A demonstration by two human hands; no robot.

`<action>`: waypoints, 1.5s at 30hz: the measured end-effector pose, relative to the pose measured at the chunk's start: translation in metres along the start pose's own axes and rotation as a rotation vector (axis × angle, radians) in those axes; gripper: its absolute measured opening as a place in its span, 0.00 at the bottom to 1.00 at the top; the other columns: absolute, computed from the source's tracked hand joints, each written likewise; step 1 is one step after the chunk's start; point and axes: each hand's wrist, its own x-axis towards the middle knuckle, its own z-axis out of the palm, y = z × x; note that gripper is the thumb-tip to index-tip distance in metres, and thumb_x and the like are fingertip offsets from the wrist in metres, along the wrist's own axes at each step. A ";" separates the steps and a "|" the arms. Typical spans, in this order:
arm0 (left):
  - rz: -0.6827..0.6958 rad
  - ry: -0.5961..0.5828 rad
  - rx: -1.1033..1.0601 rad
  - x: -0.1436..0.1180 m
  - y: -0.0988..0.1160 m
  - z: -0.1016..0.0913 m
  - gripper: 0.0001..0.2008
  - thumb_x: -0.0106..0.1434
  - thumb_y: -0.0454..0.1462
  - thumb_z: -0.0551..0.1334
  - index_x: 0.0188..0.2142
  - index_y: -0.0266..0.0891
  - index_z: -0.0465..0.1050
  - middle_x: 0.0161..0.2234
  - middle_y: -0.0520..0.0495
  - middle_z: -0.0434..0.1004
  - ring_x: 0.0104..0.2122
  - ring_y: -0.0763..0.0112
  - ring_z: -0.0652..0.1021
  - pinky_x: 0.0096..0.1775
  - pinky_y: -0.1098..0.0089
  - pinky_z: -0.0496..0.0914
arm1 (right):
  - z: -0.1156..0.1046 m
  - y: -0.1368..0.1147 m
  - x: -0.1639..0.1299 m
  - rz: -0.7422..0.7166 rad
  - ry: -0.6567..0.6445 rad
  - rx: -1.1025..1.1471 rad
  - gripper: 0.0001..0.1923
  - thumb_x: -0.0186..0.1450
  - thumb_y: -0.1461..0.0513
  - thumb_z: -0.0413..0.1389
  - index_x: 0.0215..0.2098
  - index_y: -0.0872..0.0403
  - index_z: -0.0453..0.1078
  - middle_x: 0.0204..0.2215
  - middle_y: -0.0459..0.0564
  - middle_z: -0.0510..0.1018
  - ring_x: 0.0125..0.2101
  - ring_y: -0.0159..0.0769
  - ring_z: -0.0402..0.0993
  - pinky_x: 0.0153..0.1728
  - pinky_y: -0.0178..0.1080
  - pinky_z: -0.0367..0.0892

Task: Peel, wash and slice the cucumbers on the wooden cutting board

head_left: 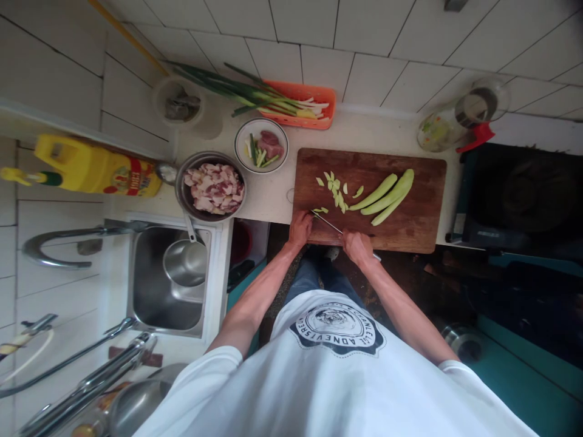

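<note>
Pale green peeled vegetable strips (pixel 387 193), long, on wooden board (pixel 423 227).

Pale grn veg strips (pixel 387 193), brown board (pixel 419 218)

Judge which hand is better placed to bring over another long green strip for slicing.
Probably the left. The right hand grips the knife, while the left hand rests by small cut pieces. The long green strips lie further right, across the blade, so it is an awkward reach.

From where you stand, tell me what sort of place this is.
Most likely a small home kitchen: a wooden cutting board with sliced green vegetable on a tiled counter, a steel sink beside it, and a bowl of chopped raw meat.
</note>
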 end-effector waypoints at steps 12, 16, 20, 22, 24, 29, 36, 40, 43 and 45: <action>-0.163 0.074 -0.084 0.031 0.012 0.003 0.09 0.76 0.40 0.62 0.48 0.43 0.80 0.43 0.42 0.83 0.44 0.58 0.82 0.51 0.56 0.77 | 0.006 0.022 0.026 0.099 0.136 0.207 0.25 0.83 0.51 0.44 0.56 0.57 0.78 0.44 0.62 0.87 0.45 0.50 0.85 0.45 0.41 0.71; -0.270 0.066 -0.225 0.059 0.013 0.011 0.11 0.75 0.40 0.63 0.53 0.42 0.78 0.42 0.42 0.85 0.40 0.61 0.84 0.47 0.59 0.79 | 0.004 0.053 0.021 0.139 0.226 0.324 0.25 0.82 0.52 0.45 0.57 0.56 0.79 0.43 0.62 0.87 0.45 0.51 0.84 0.43 0.40 0.70; -0.305 0.079 -0.225 0.064 0.015 0.008 0.14 0.76 0.40 0.62 0.58 0.41 0.76 0.45 0.40 0.85 0.38 0.64 0.84 0.45 0.60 0.81 | 0.019 0.077 0.002 0.198 0.315 0.461 0.26 0.81 0.50 0.45 0.56 0.57 0.79 0.40 0.62 0.87 0.42 0.51 0.84 0.41 0.40 0.68; -0.278 0.069 -0.159 0.058 0.020 0.006 0.19 0.75 0.42 0.65 0.63 0.42 0.74 0.49 0.39 0.83 0.38 0.63 0.84 0.45 0.59 0.81 | 0.033 0.087 -0.011 0.268 0.363 0.527 0.29 0.80 0.49 0.44 0.54 0.59 0.80 0.39 0.64 0.86 0.41 0.51 0.84 0.41 0.40 0.68; -0.234 0.043 -0.091 0.052 0.030 0.008 0.28 0.71 0.45 0.70 0.67 0.43 0.70 0.55 0.35 0.79 0.41 0.60 0.84 0.47 0.56 0.81 | 0.048 0.094 -0.025 0.348 0.413 0.594 0.31 0.80 0.48 0.43 0.54 0.60 0.80 0.40 0.65 0.86 0.42 0.52 0.84 0.41 0.41 0.69; -0.252 0.025 0.010 0.071 0.058 0.033 0.47 0.65 0.48 0.76 0.76 0.39 0.57 0.68 0.22 0.63 0.59 0.38 0.80 0.53 0.50 0.79 | 0.083 0.104 -0.055 0.452 0.501 0.725 0.31 0.79 0.47 0.43 0.51 0.59 0.81 0.41 0.65 0.87 0.43 0.52 0.84 0.43 0.41 0.70; -0.182 0.064 -0.026 0.130 0.064 0.061 0.51 0.63 0.46 0.77 0.76 0.36 0.55 0.71 0.17 0.58 0.60 0.32 0.79 0.55 0.43 0.78 | 0.097 0.095 -0.065 0.443 0.497 0.800 0.31 0.79 0.47 0.42 0.49 0.58 0.81 0.43 0.65 0.87 0.43 0.51 0.85 0.43 0.40 0.71; -0.184 -0.043 -0.035 0.149 0.074 0.071 0.46 0.64 0.41 0.75 0.76 0.38 0.57 0.70 0.21 0.60 0.60 0.39 0.79 0.60 0.43 0.76 | 0.098 0.090 -0.059 0.429 0.490 0.827 0.32 0.79 0.45 0.41 0.50 0.57 0.80 0.42 0.63 0.87 0.43 0.50 0.84 0.44 0.40 0.71; -0.036 -0.124 -0.047 0.149 0.081 0.065 0.41 0.65 0.39 0.74 0.74 0.41 0.62 0.70 0.27 0.62 0.64 0.46 0.76 0.64 0.49 0.74 | 0.101 0.092 -0.058 0.417 0.506 0.846 0.31 0.80 0.46 0.41 0.52 0.57 0.80 0.44 0.62 0.87 0.45 0.49 0.85 0.45 0.39 0.71; 0.070 -0.161 -0.025 0.140 0.082 0.050 0.37 0.68 0.40 0.71 0.73 0.43 0.64 0.71 0.30 0.62 0.65 0.48 0.75 0.63 0.50 0.75 | 0.104 0.096 -0.059 0.413 0.522 0.854 0.30 0.79 0.47 0.42 0.51 0.57 0.80 0.44 0.63 0.87 0.44 0.49 0.85 0.45 0.39 0.72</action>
